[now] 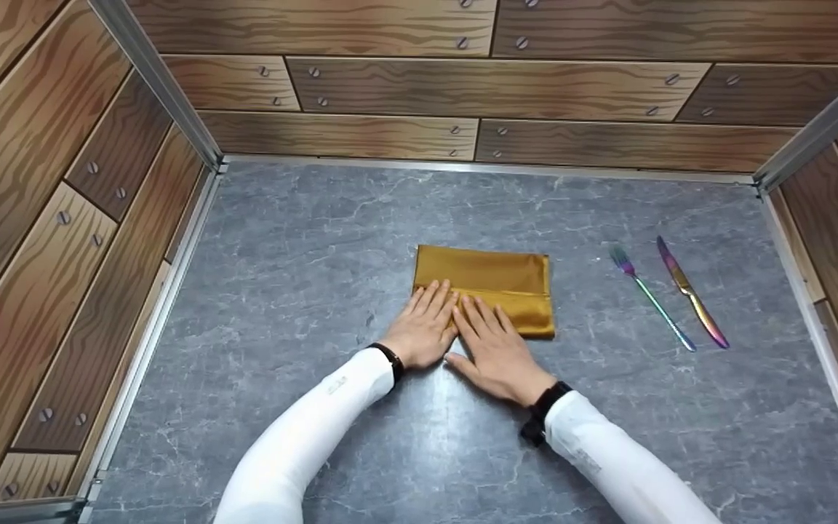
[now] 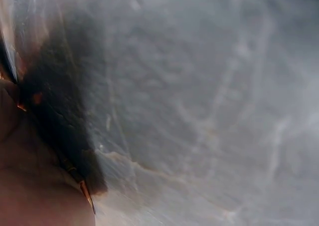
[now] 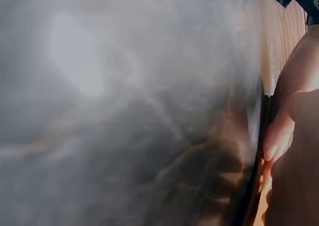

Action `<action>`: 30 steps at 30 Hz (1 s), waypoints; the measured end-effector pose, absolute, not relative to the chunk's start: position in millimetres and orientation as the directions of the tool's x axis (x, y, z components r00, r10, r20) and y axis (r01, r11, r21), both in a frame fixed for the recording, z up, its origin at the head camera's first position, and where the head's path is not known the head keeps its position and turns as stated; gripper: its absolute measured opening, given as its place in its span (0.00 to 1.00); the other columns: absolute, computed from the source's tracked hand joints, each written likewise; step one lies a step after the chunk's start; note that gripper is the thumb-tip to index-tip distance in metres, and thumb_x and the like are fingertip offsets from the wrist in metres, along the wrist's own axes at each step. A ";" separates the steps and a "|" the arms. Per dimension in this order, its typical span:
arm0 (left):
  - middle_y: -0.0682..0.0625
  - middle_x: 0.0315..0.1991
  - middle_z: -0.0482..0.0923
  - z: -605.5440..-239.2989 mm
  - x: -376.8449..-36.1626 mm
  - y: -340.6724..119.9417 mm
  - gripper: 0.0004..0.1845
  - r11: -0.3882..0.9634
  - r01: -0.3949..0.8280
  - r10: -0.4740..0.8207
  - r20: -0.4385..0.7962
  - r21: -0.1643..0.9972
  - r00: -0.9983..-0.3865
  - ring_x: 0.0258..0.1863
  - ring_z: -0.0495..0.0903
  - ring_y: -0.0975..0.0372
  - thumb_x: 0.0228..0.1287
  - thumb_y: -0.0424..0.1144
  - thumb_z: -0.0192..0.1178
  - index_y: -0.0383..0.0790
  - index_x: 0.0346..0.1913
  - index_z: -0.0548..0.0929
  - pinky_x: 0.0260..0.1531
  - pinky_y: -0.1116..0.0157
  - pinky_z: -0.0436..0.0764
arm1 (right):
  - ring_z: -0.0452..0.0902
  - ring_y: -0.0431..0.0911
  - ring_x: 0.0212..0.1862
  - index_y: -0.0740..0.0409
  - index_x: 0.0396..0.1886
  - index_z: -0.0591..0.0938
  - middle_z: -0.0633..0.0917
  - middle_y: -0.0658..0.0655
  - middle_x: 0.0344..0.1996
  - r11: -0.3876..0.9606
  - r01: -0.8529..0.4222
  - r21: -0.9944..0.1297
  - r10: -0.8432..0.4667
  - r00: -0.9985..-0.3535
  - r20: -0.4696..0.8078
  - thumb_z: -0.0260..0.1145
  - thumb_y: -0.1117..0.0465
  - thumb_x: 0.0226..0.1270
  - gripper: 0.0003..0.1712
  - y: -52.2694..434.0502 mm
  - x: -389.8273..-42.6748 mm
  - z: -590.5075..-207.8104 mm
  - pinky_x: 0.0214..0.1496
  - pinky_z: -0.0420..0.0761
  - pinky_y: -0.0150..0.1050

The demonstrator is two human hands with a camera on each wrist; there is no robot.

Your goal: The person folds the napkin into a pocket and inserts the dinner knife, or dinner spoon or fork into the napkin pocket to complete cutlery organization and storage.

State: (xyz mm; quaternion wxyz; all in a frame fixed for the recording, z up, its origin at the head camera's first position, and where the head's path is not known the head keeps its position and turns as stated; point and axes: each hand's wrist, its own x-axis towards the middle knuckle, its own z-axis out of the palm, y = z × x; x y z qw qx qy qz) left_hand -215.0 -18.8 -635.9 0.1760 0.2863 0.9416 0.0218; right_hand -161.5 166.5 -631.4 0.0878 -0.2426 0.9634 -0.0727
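Observation:
A folded gold satin napkin lies on the grey marble-look tabletop. My left hand presses flat on the napkin's near left part, fingers straight. My right hand lies flat beside it, its straight fingers resting on the napkin's folded near edge. Both arms wear white sleeves and dark wristbands. The left wrist view is a blur of the tabletop with the edge of my left hand. In the right wrist view, part of my right hand shows against the blurred surface.
An iridescent fork and an iridescent knife lie side by side to the right of the napkin. Wood-patterned walls with metal corner rails enclose the table at the back, left and right.

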 end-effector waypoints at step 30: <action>0.47 0.81 0.25 -629.0 -212.9 -17.8 0.35 0.836 0.529 0.546 -0.318 0.145 -0.776 0.80 0.26 0.55 0.80 0.57 0.26 0.46 0.81 0.34 0.78 0.55 0.30 | 0.30 0.57 0.81 0.53 0.81 0.45 0.38 0.60 0.81 0.902 -0.363 -0.235 -0.405 -0.900 -0.162 0.36 0.30 0.76 0.47 184.9 -163.4 -634.6 0.80 0.32 0.59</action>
